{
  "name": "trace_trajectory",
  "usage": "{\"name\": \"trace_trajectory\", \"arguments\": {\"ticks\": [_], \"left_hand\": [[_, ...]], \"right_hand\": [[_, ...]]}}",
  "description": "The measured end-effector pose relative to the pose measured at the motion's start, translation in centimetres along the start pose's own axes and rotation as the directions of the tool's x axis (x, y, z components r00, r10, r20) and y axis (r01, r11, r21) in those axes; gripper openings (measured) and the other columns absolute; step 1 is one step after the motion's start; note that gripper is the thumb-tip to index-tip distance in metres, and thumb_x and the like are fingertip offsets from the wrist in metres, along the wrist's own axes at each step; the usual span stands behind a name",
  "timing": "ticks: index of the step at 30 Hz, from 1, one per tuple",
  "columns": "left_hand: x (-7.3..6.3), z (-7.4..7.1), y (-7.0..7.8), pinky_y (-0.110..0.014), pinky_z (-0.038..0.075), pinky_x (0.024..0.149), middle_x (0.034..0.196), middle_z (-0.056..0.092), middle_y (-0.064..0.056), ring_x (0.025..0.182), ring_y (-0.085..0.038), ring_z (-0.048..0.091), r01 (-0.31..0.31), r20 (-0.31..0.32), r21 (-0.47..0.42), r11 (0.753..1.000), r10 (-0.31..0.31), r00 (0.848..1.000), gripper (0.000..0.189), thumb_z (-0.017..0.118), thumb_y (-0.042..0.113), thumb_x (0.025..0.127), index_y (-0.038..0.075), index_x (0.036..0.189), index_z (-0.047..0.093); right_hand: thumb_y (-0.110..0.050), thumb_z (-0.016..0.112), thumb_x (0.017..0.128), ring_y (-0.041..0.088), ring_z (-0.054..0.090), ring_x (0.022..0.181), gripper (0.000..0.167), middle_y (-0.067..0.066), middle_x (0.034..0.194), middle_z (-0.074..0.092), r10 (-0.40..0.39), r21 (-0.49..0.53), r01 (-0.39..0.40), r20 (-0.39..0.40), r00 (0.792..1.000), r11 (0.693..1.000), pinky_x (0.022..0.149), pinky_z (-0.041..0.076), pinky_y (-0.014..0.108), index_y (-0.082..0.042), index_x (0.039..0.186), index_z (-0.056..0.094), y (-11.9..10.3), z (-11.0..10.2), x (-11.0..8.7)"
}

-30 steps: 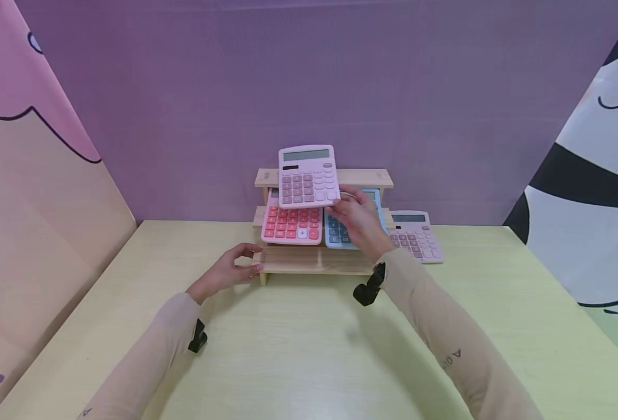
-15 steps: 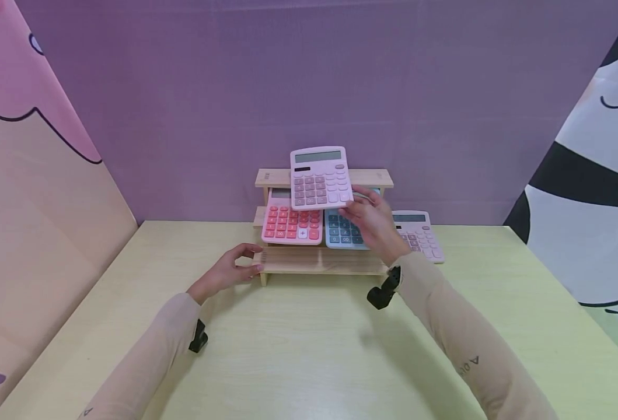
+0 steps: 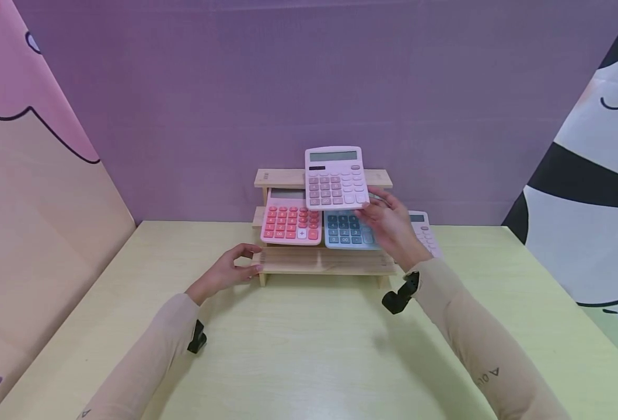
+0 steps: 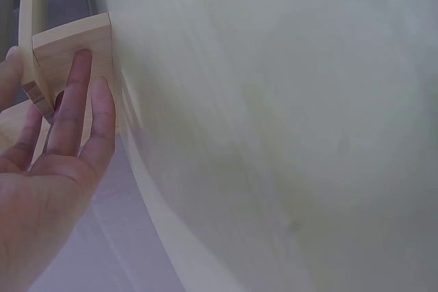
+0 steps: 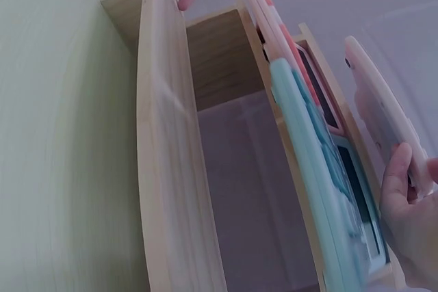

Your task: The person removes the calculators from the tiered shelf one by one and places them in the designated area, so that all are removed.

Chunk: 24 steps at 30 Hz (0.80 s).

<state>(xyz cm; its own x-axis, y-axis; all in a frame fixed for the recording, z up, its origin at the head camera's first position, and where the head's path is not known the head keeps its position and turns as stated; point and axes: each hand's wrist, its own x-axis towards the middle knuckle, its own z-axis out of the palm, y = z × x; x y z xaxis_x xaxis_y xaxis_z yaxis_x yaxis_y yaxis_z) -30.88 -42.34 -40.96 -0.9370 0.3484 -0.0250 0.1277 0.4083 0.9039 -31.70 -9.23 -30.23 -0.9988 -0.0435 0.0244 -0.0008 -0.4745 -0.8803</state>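
Observation:
My right hand (image 3: 390,227) pinches a pale pink calculator (image 3: 335,178) by its lower right corner, thumb under and fingers behind. The calculator tilts up in front of the top tier of a wooden tiered rack (image 3: 324,263). In the right wrist view, a gap separates this calculator (image 5: 383,100) from the ones on the rack. My left hand (image 3: 226,271) grips the left end of the lowest tier between thumb and fingers. A pink calculator with red keys (image 3: 291,224) and a blue calculator (image 3: 348,230) lean side by side on the middle tier.
Another pale pink calculator (image 3: 427,233) lies on the table right of the rack, partly hidden behind my right hand. A purple backdrop (image 3: 309,81) rises behind the pale wooden table (image 3: 298,344). Printed cartoon panels flank both sides.
My right hand has carried the pale pink calculator rightward across the rack's top, from above the red-keyed calculator to more over the blue one. My left hand has stayed at the rack's end.

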Motion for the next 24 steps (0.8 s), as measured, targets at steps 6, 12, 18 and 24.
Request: {"name": "trace_trajectory", "arguments": {"ticks": [6, 12, 18, 24], "left_hand": [[-0.1, 0.0, 0.0, -0.035, 0.055, 0.083, 0.125, 0.040, -0.017, 0.092, -0.021, 0.061, -0.001, 0.001, -0.001, 1.000, 0.001, 1.000, 0.052, 0.064, 0.024, 0.086, 0.011, 0.131, 0.041], [-0.3, 0.0, 0.3, -0.036, 0.055, 0.083, 0.125, 0.040, -0.016, 0.092, -0.022, 0.061, 0.009, -0.005, 0.001, 1.000, -0.009, 1.000, 0.051, 0.063, 0.022, 0.086, 0.011, 0.131, 0.041], [-0.4, 0.0, 0.5, -0.037, 0.054, 0.084, 0.124, 0.039, -0.017, 0.092, -0.024, 0.061, 0.001, -0.005, -0.004, 1.000, -0.001, 1.000, 0.050, 0.063, 0.018, 0.087, 0.011, 0.131, 0.041], [-0.5, 0.1, 0.6, -0.037, 0.054, 0.084, 0.124, 0.039, -0.017, 0.093, -0.024, 0.062, -0.004, -0.001, -0.008, 1.000, 0.004, 1.000, 0.049, 0.062, 0.018, 0.087, 0.010, 0.131, 0.041]], "right_hand": [[0.009, 0.051, 0.087, 0.015, 0.058, 0.088, 0.054, 0.006, 0.110, 0.052, -0.002, -0.005, 0.002, -0.017, 1.000, 1.000, 0.083, 0.053, 0.023, -0.007, 0.136, 0.035, -0.9, -1.4, -0.3], [0.009, 0.052, 0.086, 0.015, 0.059, 0.088, 0.053, 0.005, 0.107, 0.055, -0.009, 0.014, 0.009, -0.018, 1.000, 1.000, 0.081, 0.054, 0.023, -0.006, 0.135, 0.036, -1.8, -3.1, -0.8], [0.012, 0.052, 0.085, 0.016, 0.062, 0.081, 0.047, 0.007, 0.101, 0.060, -0.026, 0.078, 0.024, 0.026, 0.999, 0.997, 0.078, 0.055, 0.025, -0.005, 0.128, 0.041, -2.6, -4.9, -1.3], [0.014, 0.050, 0.086, 0.018, 0.063, 0.081, 0.042, 0.007, 0.099, 0.062, -0.029, 0.117, 0.023, 0.044, 0.999, 0.993, 0.078, 0.055, 0.027, -0.006, 0.122, 0.044, -3.3, -6.5, -1.8]]}}
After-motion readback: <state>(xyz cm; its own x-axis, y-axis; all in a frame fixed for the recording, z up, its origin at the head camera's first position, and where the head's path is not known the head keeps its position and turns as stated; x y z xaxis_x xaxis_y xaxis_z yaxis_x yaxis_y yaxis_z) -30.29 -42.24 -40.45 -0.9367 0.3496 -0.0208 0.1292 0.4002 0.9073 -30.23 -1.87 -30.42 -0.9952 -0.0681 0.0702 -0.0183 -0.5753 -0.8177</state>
